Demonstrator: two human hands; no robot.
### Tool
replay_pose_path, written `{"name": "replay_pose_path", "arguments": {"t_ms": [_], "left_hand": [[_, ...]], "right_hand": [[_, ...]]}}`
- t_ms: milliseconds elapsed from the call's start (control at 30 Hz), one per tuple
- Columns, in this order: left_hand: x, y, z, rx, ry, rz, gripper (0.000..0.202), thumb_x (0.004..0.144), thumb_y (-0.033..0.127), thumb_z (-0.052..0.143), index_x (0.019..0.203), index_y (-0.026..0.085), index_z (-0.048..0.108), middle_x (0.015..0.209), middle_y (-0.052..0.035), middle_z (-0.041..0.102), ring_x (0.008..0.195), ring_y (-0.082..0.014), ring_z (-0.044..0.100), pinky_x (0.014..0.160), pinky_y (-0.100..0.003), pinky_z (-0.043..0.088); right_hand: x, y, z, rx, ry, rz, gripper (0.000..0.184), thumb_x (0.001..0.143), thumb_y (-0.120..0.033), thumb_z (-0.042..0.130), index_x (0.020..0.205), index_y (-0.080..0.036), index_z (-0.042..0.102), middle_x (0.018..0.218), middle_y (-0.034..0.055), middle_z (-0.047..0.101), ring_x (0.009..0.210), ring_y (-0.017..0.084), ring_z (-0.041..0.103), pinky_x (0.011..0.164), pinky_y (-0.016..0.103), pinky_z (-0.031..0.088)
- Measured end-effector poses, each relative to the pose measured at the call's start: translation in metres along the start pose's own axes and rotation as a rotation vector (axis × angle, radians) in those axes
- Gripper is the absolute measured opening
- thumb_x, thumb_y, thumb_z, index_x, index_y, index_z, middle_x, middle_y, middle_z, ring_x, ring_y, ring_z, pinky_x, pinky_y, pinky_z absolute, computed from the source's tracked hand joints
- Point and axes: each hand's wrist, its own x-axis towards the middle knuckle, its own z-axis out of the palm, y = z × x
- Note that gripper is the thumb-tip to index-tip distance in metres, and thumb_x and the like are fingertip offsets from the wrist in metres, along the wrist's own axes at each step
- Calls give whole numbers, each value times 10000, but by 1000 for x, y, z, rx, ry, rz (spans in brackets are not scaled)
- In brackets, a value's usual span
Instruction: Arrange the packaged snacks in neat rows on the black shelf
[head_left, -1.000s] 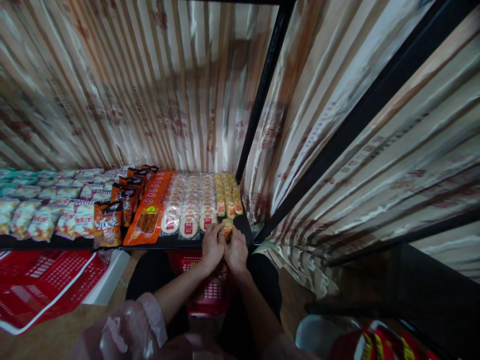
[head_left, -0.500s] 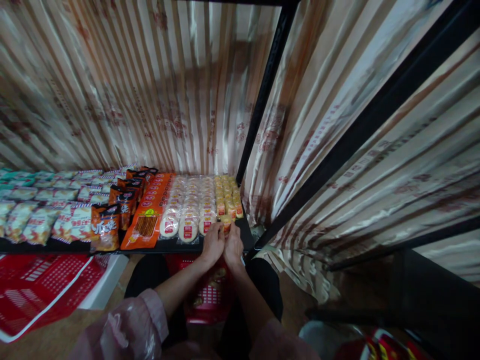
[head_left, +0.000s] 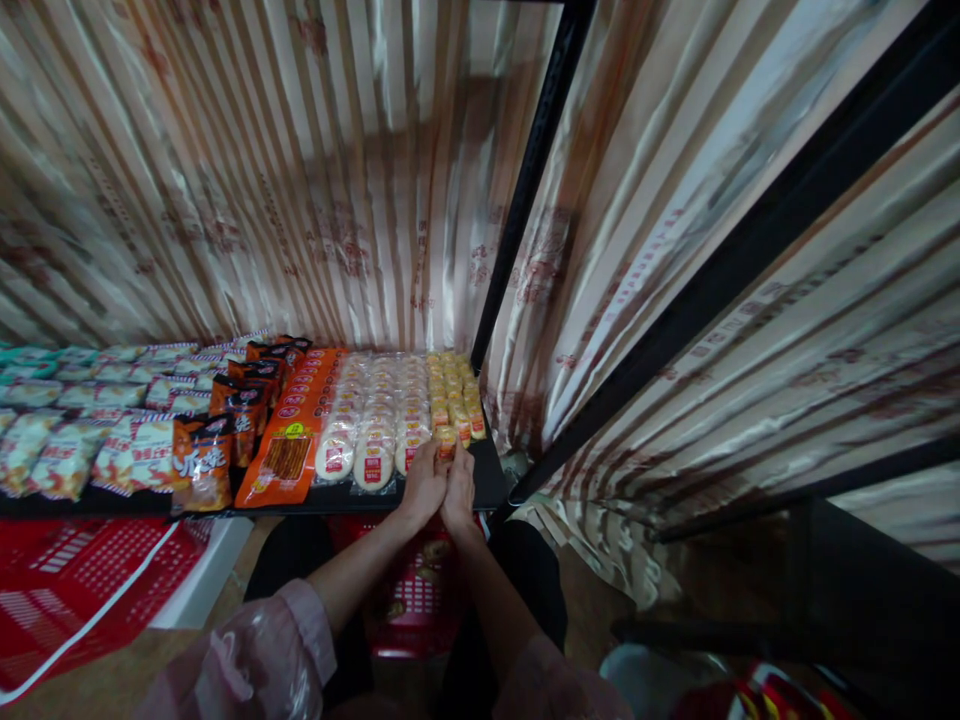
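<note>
Left hand [head_left: 424,485]: fingers drawn in narrow, pinching the small yellow packet [head_left: 448,438] from its left side.
Right hand [head_left: 459,490]: pressed against the left hand, fingertips closed on the same packet's right side.
Small yellow packet: at 12 o'clock of the hands, at the front end of the yellow packet rows [head_left: 454,388], on the black shelf [head_left: 491,482] near its right corner.
Neighbours: round white cracker packs [head_left: 373,425] at 10 o'clock; red basket [head_left: 420,592] at 6 o'clock, under the shelf; black post [head_left: 525,190] at 1 o'clock.
Handling note: the packet likely sits best square with its row, eased back lightly so that the packets behind it do not topple.
</note>
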Motion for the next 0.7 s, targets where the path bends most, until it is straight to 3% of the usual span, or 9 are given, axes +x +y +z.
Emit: {"name": "replay_pose_path", "arguments": {"t_ms": [167, 400, 700], "left_hand": [[3, -5, 2, -12, 13, 4, 396, 748, 44, 426, 1092, 166, 580, 1172, -93, 595, 1132, -192, 525, 1025, -371, 380], [3, -2, 5, -1, 10, -17, 371, 760, 47, 405, 1067, 121, 599, 1121, -126, 619, 1074, -198, 562, 982, -362, 416], [5, 0, 5, -36, -25, -2, 362, 743, 12, 392, 1001, 136, 614, 1082, -93, 631, 1029, -165, 574, 986, -338, 411]], "right_hand": [[1, 6, 4, 89, 10, -29, 593, 771, -115, 386, 1357, -205, 375, 1077, 100, 490, 808, 163, 581, 757, 307, 504], [-1, 15, 9, 162, -4, -66, 518, 787, -115, 363, 1299, -146, 432, 1180, 144, 458, 874, 160, 574, 847, 333, 490], [-2, 12, 4, 136, 2, -107, 457, 774, -111, 398, 1212, -169, 517, 1164, 119, 492, 900, 158, 579, 875, 328, 484]]}}
